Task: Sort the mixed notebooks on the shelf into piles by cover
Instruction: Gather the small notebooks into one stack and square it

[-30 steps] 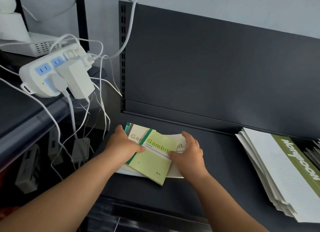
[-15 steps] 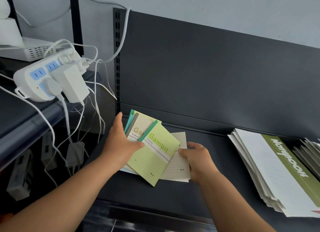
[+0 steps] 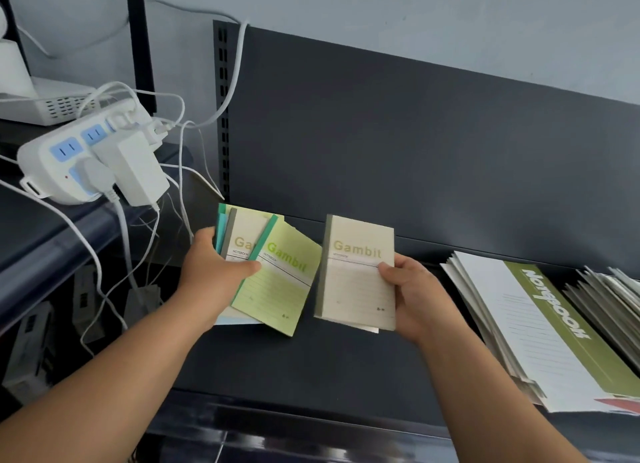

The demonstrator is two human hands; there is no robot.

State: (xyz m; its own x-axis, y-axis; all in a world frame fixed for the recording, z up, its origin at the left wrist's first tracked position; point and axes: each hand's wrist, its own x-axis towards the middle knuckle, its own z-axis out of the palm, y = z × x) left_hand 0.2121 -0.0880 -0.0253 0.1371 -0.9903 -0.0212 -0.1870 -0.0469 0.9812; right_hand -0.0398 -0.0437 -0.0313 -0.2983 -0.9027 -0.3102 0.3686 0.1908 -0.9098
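While left hand (image 3: pixel 211 272) clasps fanned notebooks (image 3: pixel 273 275), right hand (image 3: pixel 412 296) pinches beige notebook (image 3: pixel 356 275).

Bare dark shelf (image 3: pixel 346 365) lay open across the lower middle of the frame, between the two forearms and under both held bundles. At the right, a slanted stack of large notebooks (image 3: pixel 540 327) blocked the shelf to the frame's edge. The upright back panel (image 3: pixel 398 144) closed off the rear. At the left, a power strip (image 3: pixel 69 161) and its hanging white cables (image 3: pixel 124 255) crowded the gap beside the shelf.
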